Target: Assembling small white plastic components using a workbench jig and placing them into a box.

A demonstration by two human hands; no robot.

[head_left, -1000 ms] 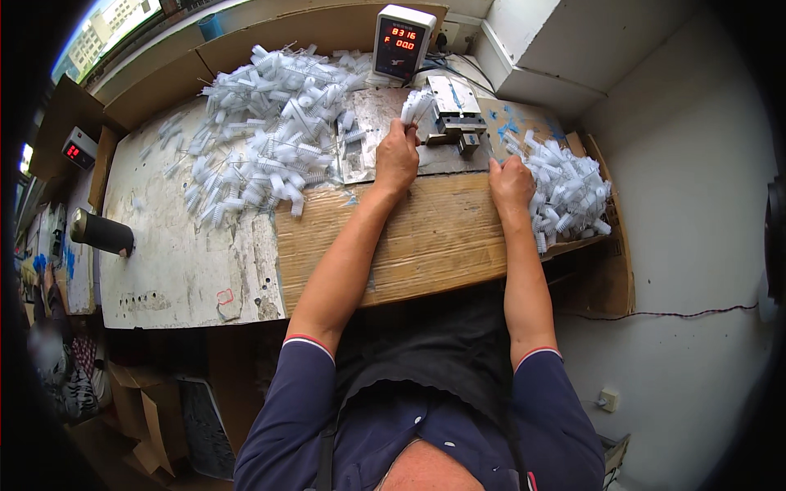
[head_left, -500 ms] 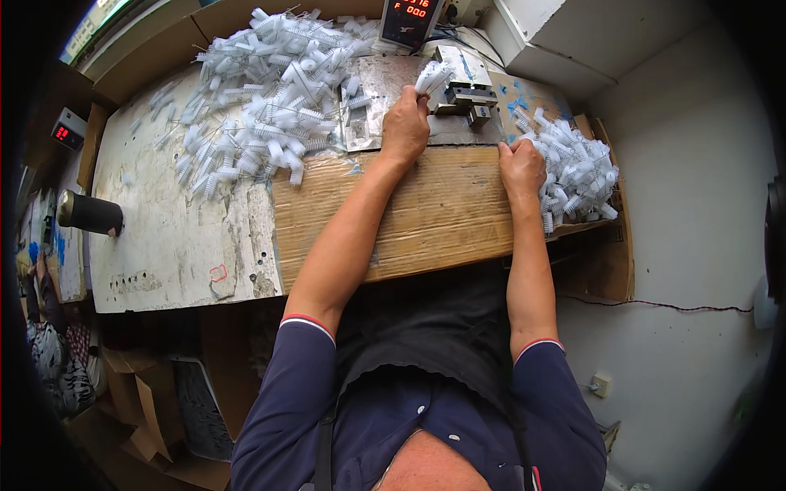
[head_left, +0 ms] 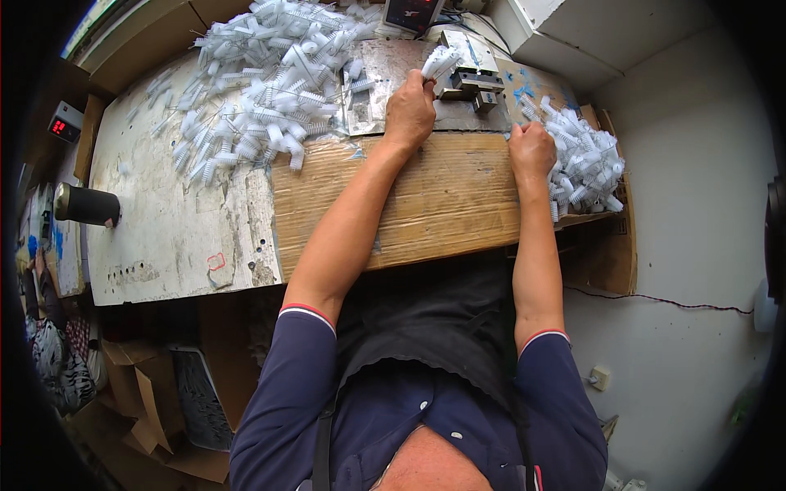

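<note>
My left hand (head_left: pixel 411 110) is raised over the metal plate (head_left: pixel 364 116), its fingers closed round several small white-bristled tube brushes (head_left: pixel 440 61) whose bristle ends stick up past the fingertips. Just right of that bunch sits a dark metal clamping fixture (head_left: pixel 476 84). My right hand (head_left: pixel 532 151) is closed, thumb and fingers pinched together at the right end of the cardboard sheet, in front of the fixture. Anything between those fingers is too small to make out. Beside it lies a pile of white brushes (head_left: pixel 585 159).
A larger heap of white brushes (head_left: pixel 262 90) covers the table's back left. Cardboard (head_left: pixel 393 204) lines the front edge. A dark cylindrical cup (head_left: pixel 86 205) lies at left. A display box (head_left: pixel 412 15) stands behind the plate. Another person's arms (head_left: pixel 41 282) show at far left.
The view has shifted slightly, so the table sits higher in it. My left hand still holds the brushes near the fixture; my right hand stays closed near the same spot.
</note>
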